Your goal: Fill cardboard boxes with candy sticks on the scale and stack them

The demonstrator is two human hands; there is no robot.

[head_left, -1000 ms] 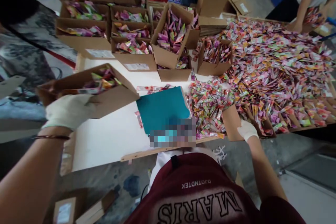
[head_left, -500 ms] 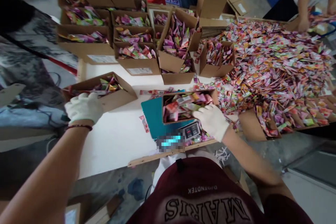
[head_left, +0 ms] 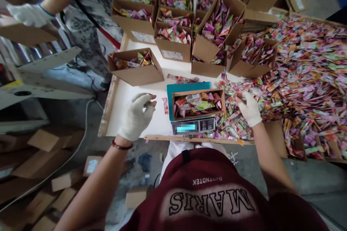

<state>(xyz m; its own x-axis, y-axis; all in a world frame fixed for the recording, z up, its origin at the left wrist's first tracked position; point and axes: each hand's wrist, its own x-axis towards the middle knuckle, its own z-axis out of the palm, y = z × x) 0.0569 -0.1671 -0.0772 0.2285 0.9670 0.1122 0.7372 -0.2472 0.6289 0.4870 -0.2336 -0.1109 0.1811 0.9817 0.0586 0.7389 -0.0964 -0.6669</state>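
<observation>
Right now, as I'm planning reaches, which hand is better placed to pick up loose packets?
Likely the right hand: it is over the loose packets, while the left hand is across the teal-topped scale.

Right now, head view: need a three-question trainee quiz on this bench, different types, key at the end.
1. True or false: the person's left hand is gripping a carton.
2. What colour is the scale plate under the filled carton? A) red B) teal C) yellow
3. Fill in: the ____ hand is at the heap of loose packets.

Key:
1. False; its fingers are apart over the white tabletop, with nothing visible in them.
2. B
3. Right
</observation>
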